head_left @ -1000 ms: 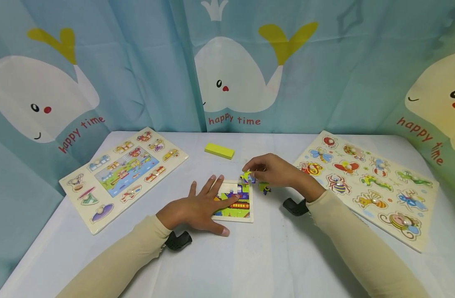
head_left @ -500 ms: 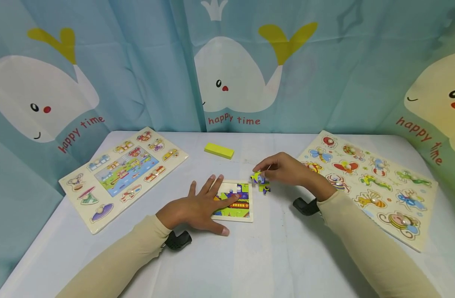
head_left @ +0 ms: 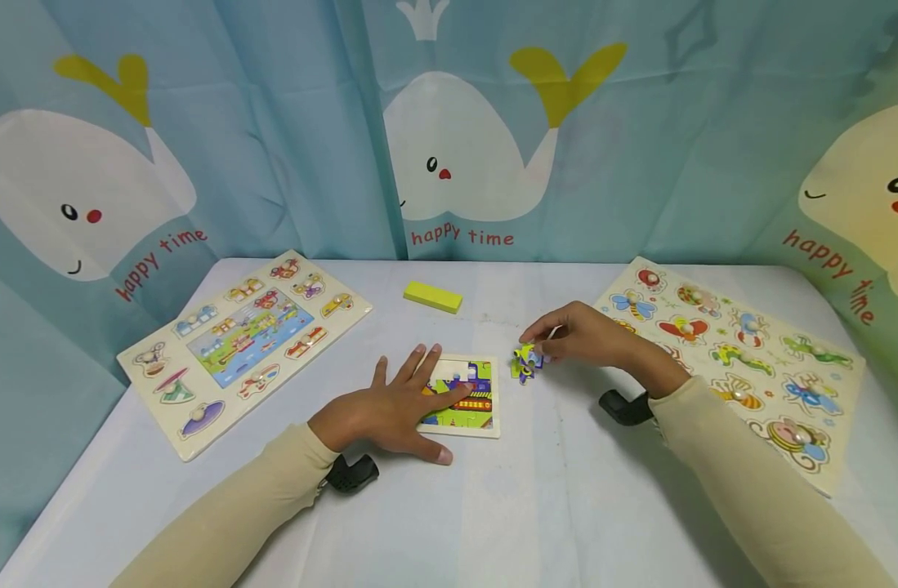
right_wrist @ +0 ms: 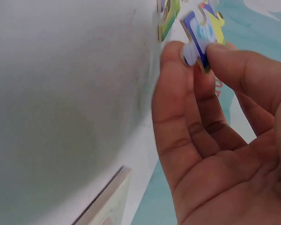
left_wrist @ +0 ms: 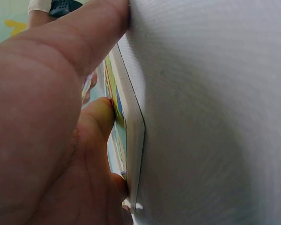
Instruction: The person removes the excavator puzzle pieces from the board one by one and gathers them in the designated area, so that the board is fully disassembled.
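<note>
My left hand (head_left: 390, 415) lies with its fingers spread over the small square jigsaw puzzle (head_left: 478, 418), which shows a colourful vehicle picture. A pale bare patch shows near the puzzle's upper edge. In the left wrist view, fingertips touch the face of the puzzle board (left_wrist: 135, 126). To its right, my right hand (head_left: 584, 335) pinches a blue and yellow-green jigsaw piece (right_wrist: 201, 35) between thumb and fingers, tilted above the table. Just beyond or under it, another jigsaw piece (right_wrist: 170, 19) with green and purple lies on the table, partly hidden in the head view.
A wooden peg puzzle board (head_left: 235, 408) with vehicles and toys lies at the left. The insect peg board (head_left: 779, 384) lies at the right, partly behind my right arm. A yellow-green block (head_left: 432, 298) sits behind the small puzzle, before a whale-print curtain (head_left: 309, 163).
My right hand has moved to the right with the pinched jigsaw piece, from the puzzle's upper right corner to over the loose piece. My left hand has stayed in place.
</note>
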`<state>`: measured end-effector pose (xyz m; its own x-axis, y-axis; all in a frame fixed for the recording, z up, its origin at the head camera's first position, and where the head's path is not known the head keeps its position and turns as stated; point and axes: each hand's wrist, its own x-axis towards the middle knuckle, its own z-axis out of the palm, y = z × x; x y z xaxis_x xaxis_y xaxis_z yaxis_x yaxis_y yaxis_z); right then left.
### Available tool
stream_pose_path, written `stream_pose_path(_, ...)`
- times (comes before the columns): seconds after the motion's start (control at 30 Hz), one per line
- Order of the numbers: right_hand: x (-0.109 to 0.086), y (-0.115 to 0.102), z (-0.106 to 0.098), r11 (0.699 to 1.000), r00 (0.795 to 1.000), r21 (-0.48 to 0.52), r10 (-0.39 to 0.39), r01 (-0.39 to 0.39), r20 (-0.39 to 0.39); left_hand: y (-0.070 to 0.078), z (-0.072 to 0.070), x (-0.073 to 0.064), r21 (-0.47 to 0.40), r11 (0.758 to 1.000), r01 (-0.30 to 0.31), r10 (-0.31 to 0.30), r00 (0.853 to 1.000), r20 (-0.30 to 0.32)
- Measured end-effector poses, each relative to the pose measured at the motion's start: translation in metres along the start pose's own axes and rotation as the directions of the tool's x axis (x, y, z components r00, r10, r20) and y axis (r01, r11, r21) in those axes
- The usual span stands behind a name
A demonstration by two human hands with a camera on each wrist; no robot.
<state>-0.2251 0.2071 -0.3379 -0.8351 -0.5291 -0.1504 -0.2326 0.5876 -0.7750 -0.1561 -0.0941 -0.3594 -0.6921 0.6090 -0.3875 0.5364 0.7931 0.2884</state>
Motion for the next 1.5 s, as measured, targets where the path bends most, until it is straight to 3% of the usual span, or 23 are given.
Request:
stream_pose_path(0.3, -0.007, 0.012, -0.007, 0.998, 0.998, -0.011, 0.061, -0.060, 0.036, 0.000, 0.000, 0.000, -0.013, 1.000, -0.001, 0.001, 1.000, -0.001)
stream_pose_path(0.8, -0.013, 0.015, -0.011, 0.999, 0.995, -0.039, 0.012, -0.008, 0.103, 0.000, 0.000, 0.000, -0.012, 1.000, 0.001, -0.001, 1.000, 0.003)
stream_pose_path(1.13, -0.011, 0.012, -0.008, 0.977, 0.997, -0.210, 0.052, -0.040, 0.049, -0.001, 0.001, 0.001, -0.012, 1.000, -0.006, 0.006, 1.000, -0.001)
stream_pose_path(1.33, -0.011, 0.009, -0.007, 0.957, 0.996, -0.275, 0.087, -0.090, -0.024, 0.000, 0.000, 0.002, -0.012, 1.000, -0.007, 0.007, 1.000, 0.003)
stream_pose_path(1.5, -0.008, 0.004, -0.005, 0.957, 0.995, -0.283, 0.041, -0.065, -0.090, 0.001, -0.001, 0.002, -0.044, 0.999, -0.009, 0.009, 1.000, -0.009)
